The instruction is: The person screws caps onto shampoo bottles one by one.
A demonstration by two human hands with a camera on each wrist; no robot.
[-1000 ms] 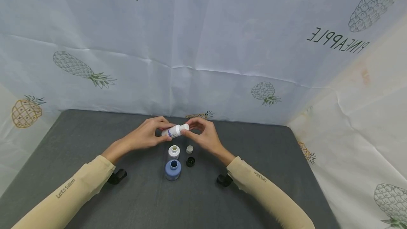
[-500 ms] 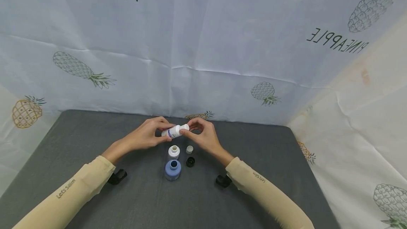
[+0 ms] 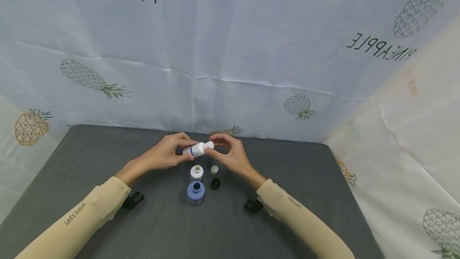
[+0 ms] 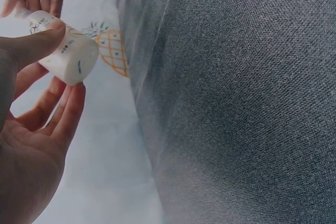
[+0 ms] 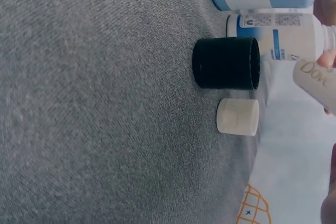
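In the head view my left hand (image 3: 163, 153) grips a small white bottle (image 3: 195, 149) between thumb and fingers, tilted with its top to the right. Lettering reading "Dove" shows on this bottle (image 4: 68, 51) in the left wrist view. My right hand (image 3: 232, 154) pinches the bottle's white cap (image 3: 209, 145) with thumb and fingertips. Below them stand an uncapped white bottle (image 3: 196, 174) and, nearer me, an uncapped blue bottle (image 3: 195, 196). To their right lie a loose white cap (image 5: 238, 116) and a larger black cap (image 5: 226, 63).
The bottles and caps rest on a dark grey table (image 3: 161, 227). A pale cloth (image 3: 233, 51) printed with pineapples hangs just behind its far edge. Black pieces (image 3: 133, 200) show beside both forearms at the sleeve ends.
My right fingertips shift slightly around the cap. The held bottle and left hand stay nearly in place, and the standing bottles and loose caps have not moved.
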